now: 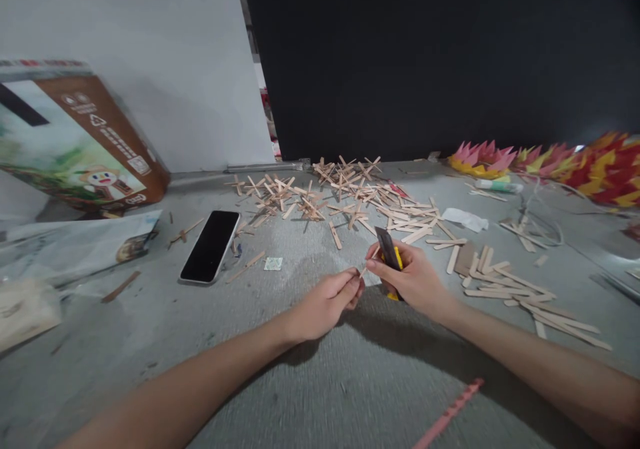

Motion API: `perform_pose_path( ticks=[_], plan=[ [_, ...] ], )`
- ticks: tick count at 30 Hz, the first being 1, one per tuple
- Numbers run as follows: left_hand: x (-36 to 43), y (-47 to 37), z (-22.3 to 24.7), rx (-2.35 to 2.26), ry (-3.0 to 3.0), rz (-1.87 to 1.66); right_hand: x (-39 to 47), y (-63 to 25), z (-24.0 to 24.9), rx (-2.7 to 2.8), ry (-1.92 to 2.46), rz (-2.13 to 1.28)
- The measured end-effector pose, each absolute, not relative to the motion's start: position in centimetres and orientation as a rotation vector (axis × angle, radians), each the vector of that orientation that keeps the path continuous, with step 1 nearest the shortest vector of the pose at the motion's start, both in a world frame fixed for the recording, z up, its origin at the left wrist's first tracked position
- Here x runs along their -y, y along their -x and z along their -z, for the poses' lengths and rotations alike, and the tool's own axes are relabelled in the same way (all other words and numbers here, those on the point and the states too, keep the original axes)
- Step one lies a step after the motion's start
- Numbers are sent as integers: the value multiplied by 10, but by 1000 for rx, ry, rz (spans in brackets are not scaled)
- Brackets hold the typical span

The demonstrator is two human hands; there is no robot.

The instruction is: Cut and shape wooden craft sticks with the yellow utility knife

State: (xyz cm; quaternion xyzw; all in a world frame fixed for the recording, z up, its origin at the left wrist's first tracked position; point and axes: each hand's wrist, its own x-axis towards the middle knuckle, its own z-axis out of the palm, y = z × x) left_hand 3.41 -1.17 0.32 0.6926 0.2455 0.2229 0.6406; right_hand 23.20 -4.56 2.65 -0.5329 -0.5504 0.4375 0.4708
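Above the grey table (320, 382), the left hand (327, 302) pinches one end of a thin wooden stick (367, 262) while the right hand (413, 279) grips a yellow utility knife (390, 252) against it; the stick looks light, stiff and likely brittle, best held near its ends.

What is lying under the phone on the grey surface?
The phone lies face up, flat on the grey table. A wooden stick and small scraps show beside its right edge. Anything beneath the phone itself is covered, so that cannot be seen.
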Motion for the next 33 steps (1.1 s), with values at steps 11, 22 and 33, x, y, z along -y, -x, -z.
perform_pose_path(
  ticks=[11, 22, 33],
  plan=[
    [12, -33, 2, -751, -1756, -634, 62, -229, -48, 1531, 1453, -937],
    [15, -31, -2, -840, -1931, -654, 80, -227, -54, 1814, 1518, -948],
    [15, -30, -3, -854, -1961, -646, 78, -223, -59, 1941, 1510, -686]
  ],
)
